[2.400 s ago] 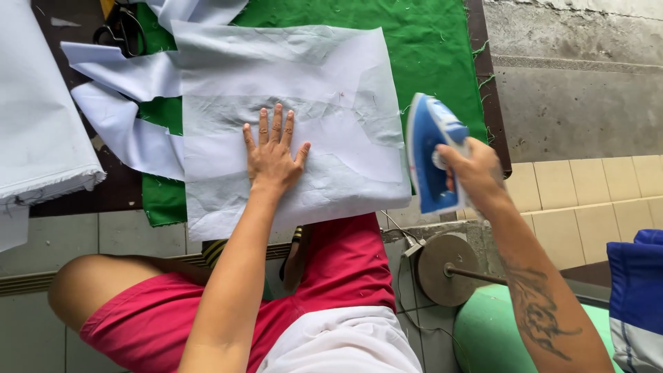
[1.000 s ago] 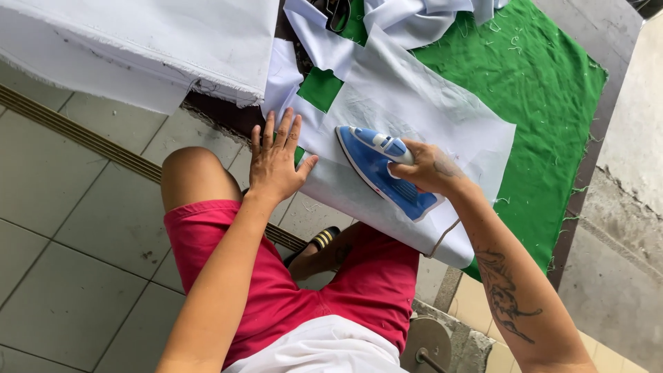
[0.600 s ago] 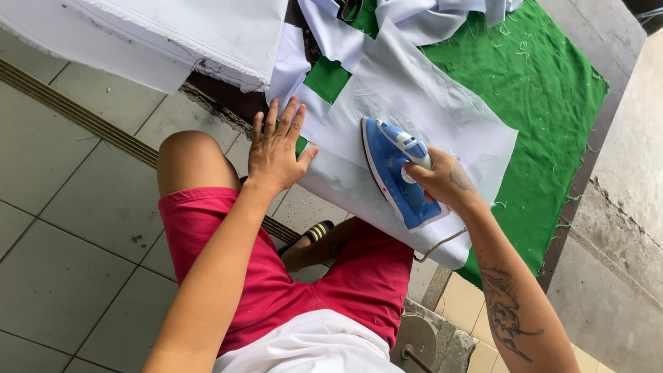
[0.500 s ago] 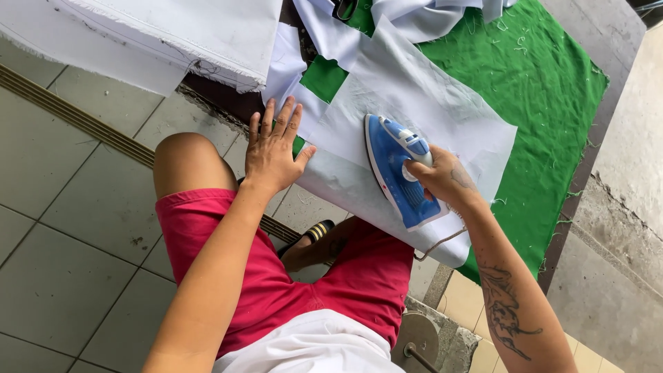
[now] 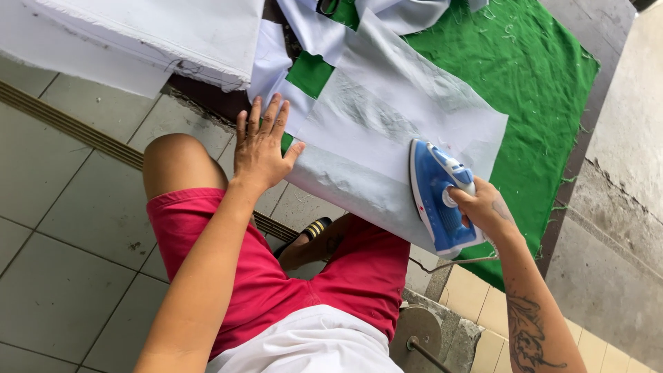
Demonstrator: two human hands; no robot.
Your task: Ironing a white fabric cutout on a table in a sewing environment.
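A pale grey-white piece of cloth (image 5: 394, 117) lies spread over a green cloth (image 5: 525, 76) that covers the table. My right hand (image 5: 483, 207) grips the handle of a blue and white iron (image 5: 438, 197), which rests on the cloth's near right corner. My left hand (image 5: 262, 148) lies flat with fingers spread at the cloth's left edge, near the table's rim. The iron's cord (image 5: 449, 261) hangs below my right wrist.
A stack of white fabric (image 5: 152, 31) sits at the upper left. More white pieces (image 5: 318, 27) lie at the top. Under the table are my red shorts (image 5: 290, 276), a sandalled foot (image 5: 311, 238), grey floor tiles and a round metal base (image 5: 414, 331).
The iron has slid right across the cloth toward its near right corner. My left hand has stayed pressed at the cloth's left edge. The view has shifted and tilted.
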